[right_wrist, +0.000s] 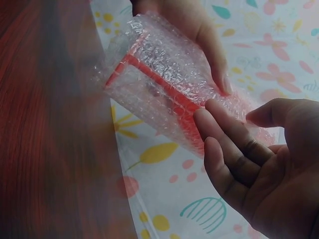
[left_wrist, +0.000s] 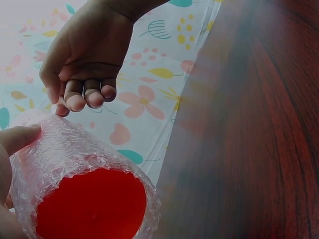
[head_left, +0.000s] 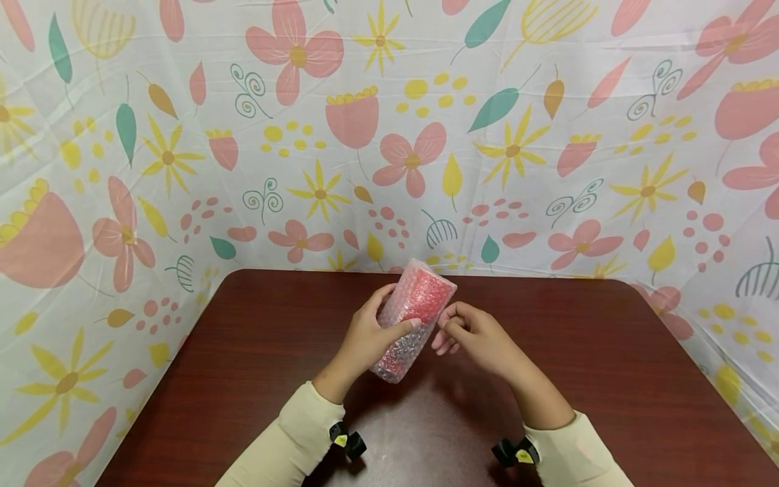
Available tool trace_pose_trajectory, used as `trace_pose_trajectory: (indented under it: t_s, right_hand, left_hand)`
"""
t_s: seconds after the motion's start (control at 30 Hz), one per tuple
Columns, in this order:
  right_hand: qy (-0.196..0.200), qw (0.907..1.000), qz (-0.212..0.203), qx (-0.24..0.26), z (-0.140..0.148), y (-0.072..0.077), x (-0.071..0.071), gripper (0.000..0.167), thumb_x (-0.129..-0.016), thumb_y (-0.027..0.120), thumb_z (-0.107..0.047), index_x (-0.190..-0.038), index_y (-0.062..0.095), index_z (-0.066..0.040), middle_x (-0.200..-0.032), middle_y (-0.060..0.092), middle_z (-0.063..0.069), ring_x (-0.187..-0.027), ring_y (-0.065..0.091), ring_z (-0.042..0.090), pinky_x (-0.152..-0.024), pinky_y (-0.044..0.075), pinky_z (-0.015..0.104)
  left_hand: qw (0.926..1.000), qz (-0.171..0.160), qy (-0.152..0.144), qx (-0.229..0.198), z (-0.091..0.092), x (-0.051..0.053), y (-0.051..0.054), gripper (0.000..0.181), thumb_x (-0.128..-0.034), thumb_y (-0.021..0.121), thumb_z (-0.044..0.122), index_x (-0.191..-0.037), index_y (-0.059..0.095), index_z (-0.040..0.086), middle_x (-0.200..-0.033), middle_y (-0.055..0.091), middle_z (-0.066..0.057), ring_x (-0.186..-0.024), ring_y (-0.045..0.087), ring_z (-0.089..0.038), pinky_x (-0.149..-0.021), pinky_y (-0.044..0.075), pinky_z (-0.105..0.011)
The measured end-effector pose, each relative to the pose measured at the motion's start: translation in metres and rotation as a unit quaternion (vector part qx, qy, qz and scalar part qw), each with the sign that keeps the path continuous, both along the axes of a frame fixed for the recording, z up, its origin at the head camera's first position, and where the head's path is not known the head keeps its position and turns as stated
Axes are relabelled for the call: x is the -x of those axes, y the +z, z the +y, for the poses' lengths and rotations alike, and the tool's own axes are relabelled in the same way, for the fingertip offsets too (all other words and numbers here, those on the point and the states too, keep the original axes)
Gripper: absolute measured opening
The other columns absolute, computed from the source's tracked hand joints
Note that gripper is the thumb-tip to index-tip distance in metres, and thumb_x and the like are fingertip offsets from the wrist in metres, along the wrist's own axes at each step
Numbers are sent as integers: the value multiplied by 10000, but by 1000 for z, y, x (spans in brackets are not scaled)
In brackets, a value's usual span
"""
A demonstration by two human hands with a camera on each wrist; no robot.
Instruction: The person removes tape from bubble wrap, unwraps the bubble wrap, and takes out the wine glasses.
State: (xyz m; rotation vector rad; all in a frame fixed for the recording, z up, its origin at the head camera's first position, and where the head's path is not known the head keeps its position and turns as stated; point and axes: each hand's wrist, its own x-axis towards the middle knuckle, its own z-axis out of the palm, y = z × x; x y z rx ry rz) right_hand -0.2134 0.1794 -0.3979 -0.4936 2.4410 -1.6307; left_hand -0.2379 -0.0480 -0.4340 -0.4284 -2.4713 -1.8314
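Note:
A red object in clear bubble wrap (head_left: 420, 297) is held tilted above the table. My left hand (head_left: 371, 335) grips it from the left, thumb across its front; in the left wrist view the thumb lies on the wrap (left_wrist: 75, 144), and a flat red end (left_wrist: 94, 204) shows through the wrap's opening. On the other side, my right hand (head_left: 477, 338) has thumb and index finger together at the wrap's edge, pinching it. The right wrist view shows the right hand's (right_wrist: 269, 159) other fingers loosely bent beside the wrap (right_wrist: 164, 74); its index fingertip is hidden.
The dark reddish-brown table (head_left: 243, 379) extends beneath and around both hands. Behind it and at both sides hangs a white cloth (head_left: 377, 223) printed with flowers and leaves. Each sleeve has a small black device at the wrist.

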Motion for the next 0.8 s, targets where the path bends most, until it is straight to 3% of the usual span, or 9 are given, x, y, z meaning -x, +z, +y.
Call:
trace_pose_trajectory:
  t_s: [0.23, 0.57, 0.8]
  right_hand:
    - [56, 10000, 24, 24, 1, 0, 0, 188, -1063, 477, -148, -1109, 563, 12, -863, 737, 158, -784, 740, 324, -719, 611, 385]
    - [106, 9999, -1, -20, 1, 0, 0, 228, -1063, 461, -131, -1142, 549, 64, -865, 736, 154, -770, 739, 273, -730, 610, 377]
    - [142, 9999, 43, -16, 0, 0, 0, 191, -1066, 450, -130, -1118, 556, 20, -864, 734, 151, -765, 738, 264, -722, 608, 347]
  left_hand:
    - [10000, 57, 9, 38, 1, -1, 1, 748, -815, 827, 460, -1457, 461, 344, -1359, 602, 47, -1139, 615, -195, -944, 540, -450]
    - [10000, 60, -17, 11, 1, -1, 0, 743, -818, 827, 454, -1455, 462, 341, -1359, 600, 40, -1137, 615, -201, -937, 544, -449]
    - [9999, 91, 8, 72, 0, 0, 1, 745, -813, 828, 462, -1453, 464, 346, -1361, 597, 41, -1128, 617, -204, -923, 549, -452]
